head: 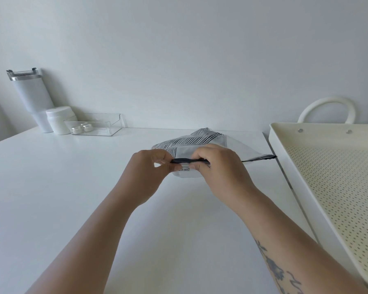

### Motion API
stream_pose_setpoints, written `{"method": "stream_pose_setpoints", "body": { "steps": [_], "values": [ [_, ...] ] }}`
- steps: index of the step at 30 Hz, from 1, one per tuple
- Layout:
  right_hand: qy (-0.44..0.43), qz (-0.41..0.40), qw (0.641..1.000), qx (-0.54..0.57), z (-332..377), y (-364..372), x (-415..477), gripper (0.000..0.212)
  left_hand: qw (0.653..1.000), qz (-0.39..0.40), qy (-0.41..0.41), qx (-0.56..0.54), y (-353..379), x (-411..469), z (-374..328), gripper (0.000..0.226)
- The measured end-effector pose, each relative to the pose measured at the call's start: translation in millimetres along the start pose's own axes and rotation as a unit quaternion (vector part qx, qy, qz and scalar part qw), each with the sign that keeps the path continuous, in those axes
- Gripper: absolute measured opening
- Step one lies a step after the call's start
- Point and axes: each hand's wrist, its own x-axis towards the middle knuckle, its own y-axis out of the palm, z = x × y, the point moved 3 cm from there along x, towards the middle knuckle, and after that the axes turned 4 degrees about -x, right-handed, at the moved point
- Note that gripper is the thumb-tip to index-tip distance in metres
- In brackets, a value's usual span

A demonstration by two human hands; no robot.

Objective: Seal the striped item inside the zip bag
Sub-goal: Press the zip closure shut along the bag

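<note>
A frosted zip bag (240, 148) with a black zip strip lies on the white table (72, 177), just past my hands. A black-and-white striped cloth (191, 139) sits inside it, showing through the plastic at the far side. My left hand (151, 166) pinches the black strip near its left end. My right hand (219, 164) pinches the same strip just to the right, thumb under and fingers over. The strip's right end (261, 158) sticks out beyond my right hand. The bag's near part is hidden by my hands.
A cream perforated tray (327, 166) with a looped handle stands at the right, close to the bag's end. At the back left stand a white tumbler (33, 96), a white jar (60, 118) and a clear plastic bin (98, 124) holding small items.
</note>
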Motion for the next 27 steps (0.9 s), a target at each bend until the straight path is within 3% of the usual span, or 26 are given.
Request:
{"method": "stream_pose_setpoints", "body": {
  "steps": [2,6,10,14,21,27],
  "values": [
    [0.02,-0.006,1.0,0.008,-3.9,0.7,1.2,0.011,1.0,0.009,0.0,0.0,1.4,0.0,-1.2,0.007],
    [0.05,-0.011,0.998,0.041,-13.0,-0.4,2.3,0.014,1.0,0.012,0.004,0.022,3.6,0.1,-0.9,0.013],
    [0.041,0.0,0.998,0.04,-9.5,1.6,1.6,0.005,1.0,-0.012,0.015,0.017,5.6,-0.7,-3.7,0.026],
    [0.017,0.013,0.998,0.052,-7.4,-0.1,1.5,0.005,0.999,-0.019,0.023,0.013,5.1,-0.6,-6.9,0.021],
    [0.064,-0.011,0.995,0.079,-15.6,-1.8,3.4,0.006,1.0,-0.003,0.025,-0.005,7.0,-2.7,-7.9,0.01],
    [0.049,0.017,0.998,0.045,-10.1,0.2,0.9,0.003,0.999,-0.029,0.02,-0.021,3.3,-0.4,-5.4,0.022]
  ]
}}
